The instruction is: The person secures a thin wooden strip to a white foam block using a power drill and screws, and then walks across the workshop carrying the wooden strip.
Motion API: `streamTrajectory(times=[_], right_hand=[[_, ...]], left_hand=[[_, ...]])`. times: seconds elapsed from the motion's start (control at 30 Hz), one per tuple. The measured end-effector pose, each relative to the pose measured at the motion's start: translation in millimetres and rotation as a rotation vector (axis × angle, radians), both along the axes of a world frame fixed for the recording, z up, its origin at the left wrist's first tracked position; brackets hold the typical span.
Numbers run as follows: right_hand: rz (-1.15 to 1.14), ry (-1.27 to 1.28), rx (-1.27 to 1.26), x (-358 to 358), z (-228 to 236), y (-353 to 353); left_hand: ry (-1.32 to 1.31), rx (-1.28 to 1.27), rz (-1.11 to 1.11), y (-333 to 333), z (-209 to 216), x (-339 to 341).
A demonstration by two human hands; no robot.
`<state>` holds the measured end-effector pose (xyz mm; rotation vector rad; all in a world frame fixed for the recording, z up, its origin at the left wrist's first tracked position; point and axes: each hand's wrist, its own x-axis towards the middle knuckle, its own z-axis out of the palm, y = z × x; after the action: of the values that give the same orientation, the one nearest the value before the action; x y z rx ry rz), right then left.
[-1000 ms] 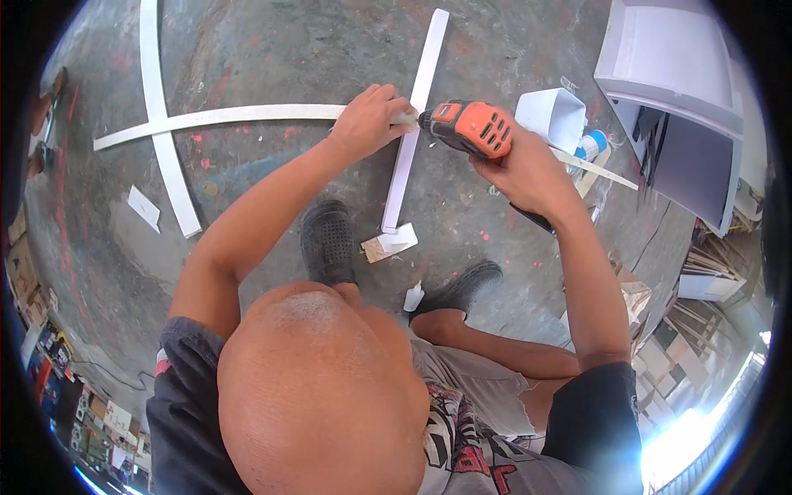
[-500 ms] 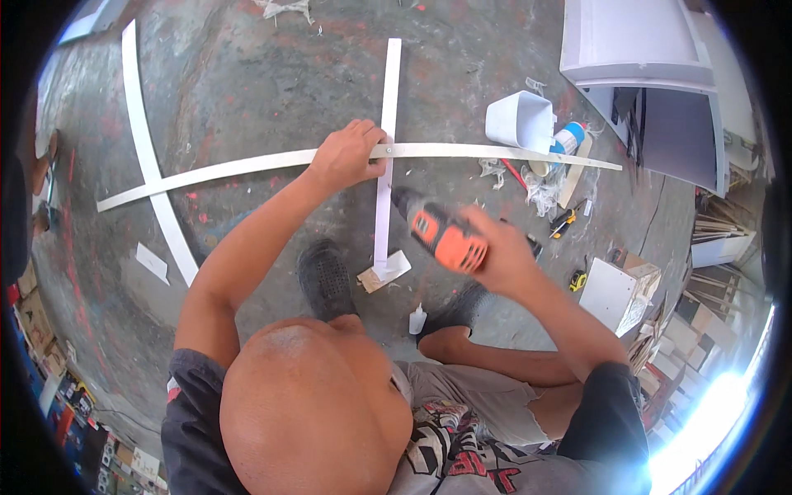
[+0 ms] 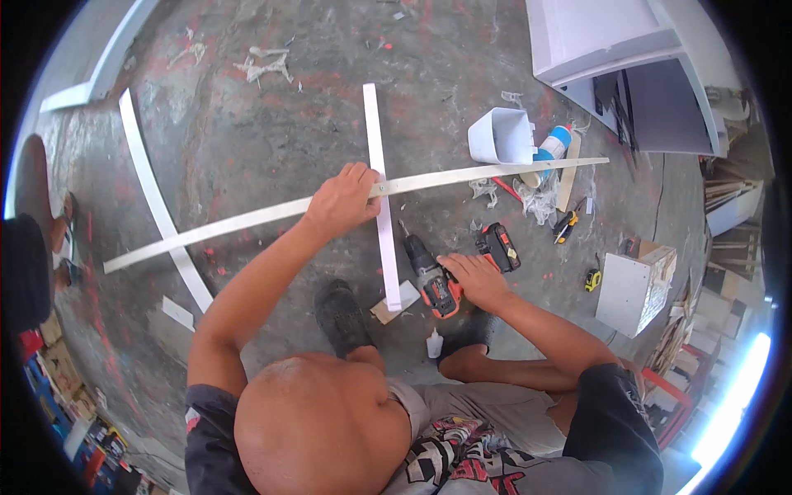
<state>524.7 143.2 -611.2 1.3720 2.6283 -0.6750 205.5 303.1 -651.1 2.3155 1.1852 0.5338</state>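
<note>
"Where is the long white strip (image 3: 445, 178)?"

"On the floor (image 3: 272, 132), crossing a shorter strip (image 3: 388, 256) near centre. The left hand (image 3: 345, 198) clasps it beside the crossing, probably for steadiness; its forearm (image 3: 268, 285) slants from seven o'clock."

"And the right hand (image 3: 480, 282)?"

"Palm down on the drill (image 3: 431, 276), five o'clock from the crossing, arm (image 3: 553, 330) reaching from four; grip unclear."

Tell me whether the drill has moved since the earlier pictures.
Yes: the drill has moved away from the long strip, much closer to the white bottle.
</note>
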Motion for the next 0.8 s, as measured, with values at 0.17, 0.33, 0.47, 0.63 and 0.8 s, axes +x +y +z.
streamTrajectory(times=[0.17, 0.33, 0.47, 0.63, 0.8], right_hand=[[-0.056, -0.124, -0.237, -12.9, 10.1, 19.2], [-1.128, 0.965, -1.237, -79.0, 35.1, 72.1], [-1.217, 1.208, -1.223, -126.4, 70.3, 81.9], [-1.100, 1.114, -1.120, -118.5, 62.3, 80.1], [-1.127, 1.095, -1.082, -116.9, 53.5, 68.9]], left_hand=[[0.087, -0.078, -0.061, 11.5, 46.9, 7.3], [0.114, -0.123, -0.126, 23.0, 79.8, 18.6], [0.194, -0.084, -0.187, 32.9, 96.0, 29.0], [0.284, -0.139, -0.283, 56.3, 131.8, 40.0], [0.318, -0.312, -0.360, 99.8, 147.9, 37.4]])
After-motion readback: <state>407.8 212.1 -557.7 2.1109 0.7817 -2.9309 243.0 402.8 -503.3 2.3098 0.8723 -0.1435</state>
